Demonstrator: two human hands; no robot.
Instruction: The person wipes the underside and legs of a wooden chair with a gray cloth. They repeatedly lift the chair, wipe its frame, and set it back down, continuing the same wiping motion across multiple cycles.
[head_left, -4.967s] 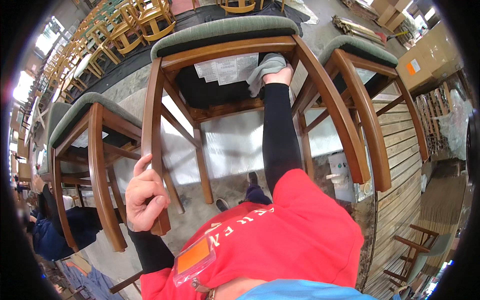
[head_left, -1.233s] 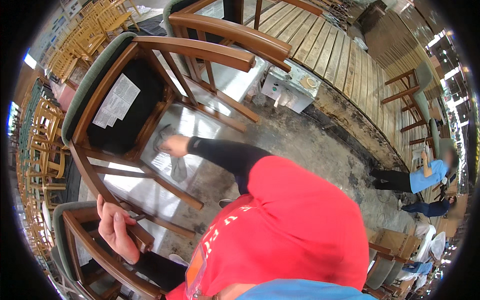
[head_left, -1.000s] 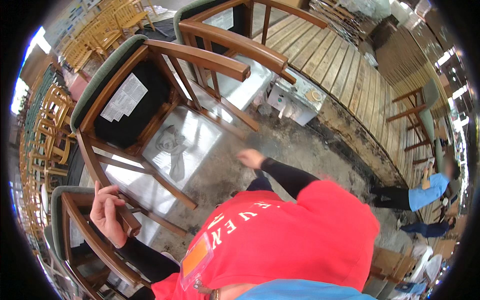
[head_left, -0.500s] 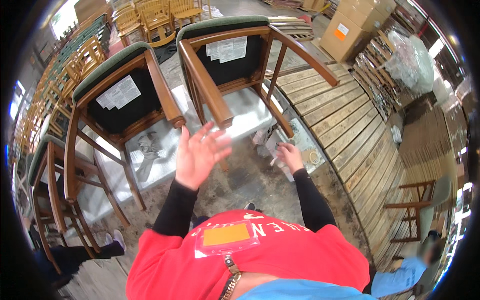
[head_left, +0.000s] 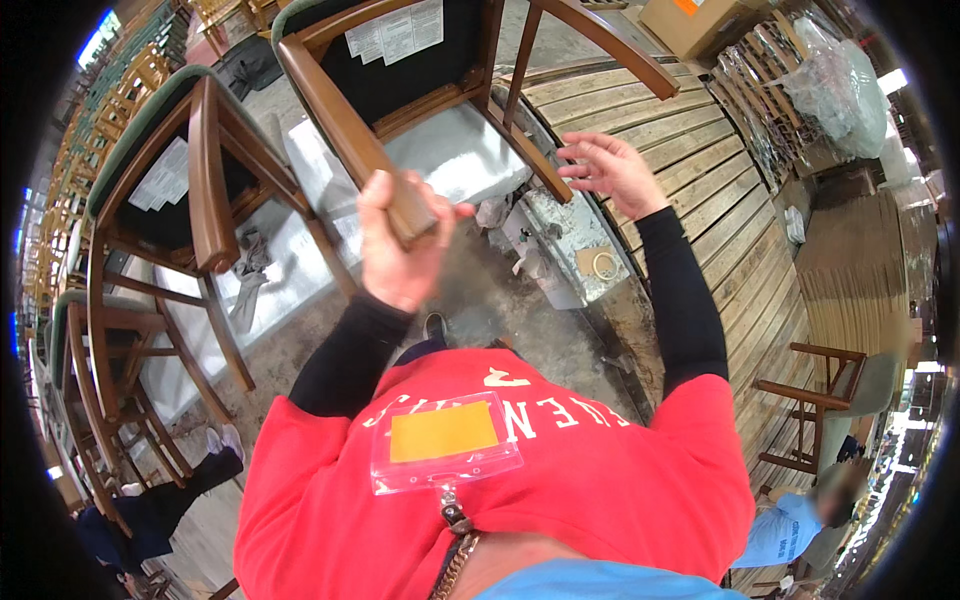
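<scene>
— Closest in, what did the left hand (head_left: 400, 255) have?

— Its fingers were wrapped shut round the end of one leg (head_left: 345, 130) of an upturned wooden chair (head_left: 420, 70), thumb across the top. The chair stood upside down just ahead of the person, seat pad down on a plastic-covered bench (head_left: 450, 160), legs pointing up and outward.

— And the right hand (head_left: 610, 170)?

— Open, fingers spread, holding nothing. It hovered near a second leg (head_left: 520, 155) of the same chair, beside it but apart.

— How should that handling have been done well?

— In my judgement, one hand on a single leg gave poor control of something that top-heavy. A grip lower on the leg, nearer the seat frame, and the free hand closed on the opposite leg would have steadied it. I'd also have kept it clear of the grey block (head_left: 565, 245) with the roll of tape (head_left: 603, 265) sitting on it, just to the right.

— Anything further off?

— To the left, another upturned chair (head_left: 190, 190) with a green seat pad, well apart from the first. Beyond that, rows of similar chairs, though the rim of the view bent too much to count them. A cardboard box (head_left: 700, 20) lay at the far top right.
</scene>
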